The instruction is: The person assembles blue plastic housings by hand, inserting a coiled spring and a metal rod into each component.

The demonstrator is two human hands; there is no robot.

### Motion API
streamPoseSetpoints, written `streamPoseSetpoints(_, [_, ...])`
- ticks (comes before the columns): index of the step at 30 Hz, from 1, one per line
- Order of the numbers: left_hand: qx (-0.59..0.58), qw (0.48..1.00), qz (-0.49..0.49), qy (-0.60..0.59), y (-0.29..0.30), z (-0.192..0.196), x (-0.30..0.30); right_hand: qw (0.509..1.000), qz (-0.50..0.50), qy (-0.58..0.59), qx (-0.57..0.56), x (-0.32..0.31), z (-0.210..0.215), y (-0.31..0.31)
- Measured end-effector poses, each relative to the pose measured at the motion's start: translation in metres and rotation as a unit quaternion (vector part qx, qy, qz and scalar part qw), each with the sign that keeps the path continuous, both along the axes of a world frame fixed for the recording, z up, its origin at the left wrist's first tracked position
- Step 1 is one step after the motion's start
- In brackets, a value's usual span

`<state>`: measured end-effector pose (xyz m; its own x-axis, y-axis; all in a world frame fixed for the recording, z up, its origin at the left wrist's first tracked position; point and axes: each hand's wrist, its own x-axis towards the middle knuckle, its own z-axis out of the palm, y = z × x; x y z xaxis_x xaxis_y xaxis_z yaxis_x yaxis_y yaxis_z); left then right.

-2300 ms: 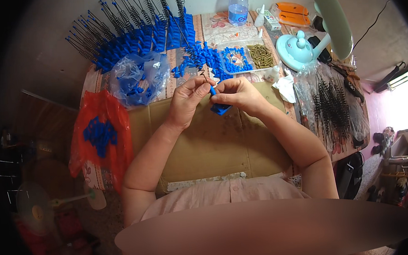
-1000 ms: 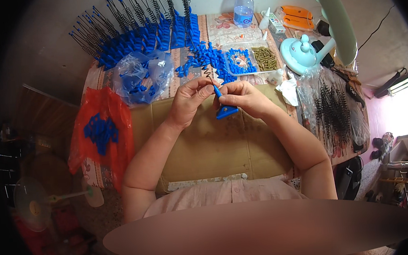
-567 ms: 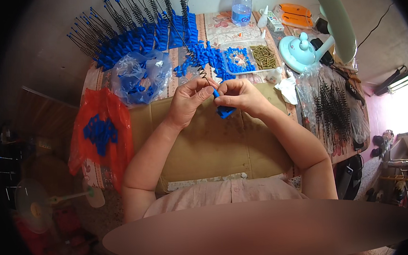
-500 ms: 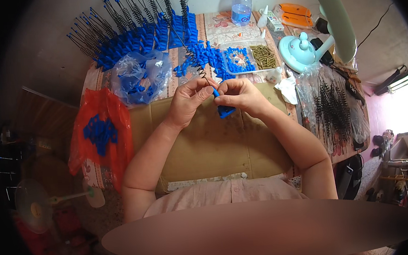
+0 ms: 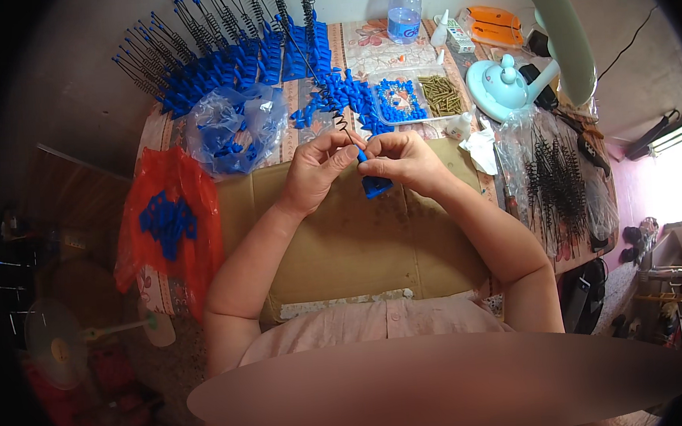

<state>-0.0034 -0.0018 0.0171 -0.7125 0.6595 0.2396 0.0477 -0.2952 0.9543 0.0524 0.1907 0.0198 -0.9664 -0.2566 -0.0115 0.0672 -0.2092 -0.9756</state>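
Observation:
Both hands meet over the brown cardboard. A blue plastic piece with a flared lower end (image 5: 376,187) hangs below my fingertips, its narrow neck rising between them. From that neck a thin black wire with a coiled spring section (image 5: 340,122) slants up and away to the left. My left hand (image 5: 319,170) is closed, thumb and fingers pinching at the wire's lower end beside the neck. My right hand (image 5: 405,162) is closed too, its thumb and forefinger gripping the blue piece. The exact joint between wire and piece is partly hidden by the fingers.
Finished-looking blue pieces with black springs (image 5: 222,60) stand in rows at back left. Loose blue parts lie near a clear tray (image 5: 420,119) of blue and brass-coloured bits. An orange-red bag (image 5: 136,245) sits left; black springs (image 5: 559,180) and a lamp base (image 5: 497,90) are right.
The blue piece and the coiled wire have turned very slightly between my fingers. Both hands stay in nearly the same place and keep their grip.

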Motion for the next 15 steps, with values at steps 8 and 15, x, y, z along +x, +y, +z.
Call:
streamPoseSetpoints(8, [-0.04,0.994,0.054,0.085,0.004,0.002,0.002,0.983,-0.049,0.097,0.145,-0.004,-0.005,0.0])
streamPoseSetpoints(15, [-0.131,0.918,0.132,0.351,0.003,0.0,-0.003,0.891,-0.112,0.296,0.326,-0.008,-0.018,0.001])
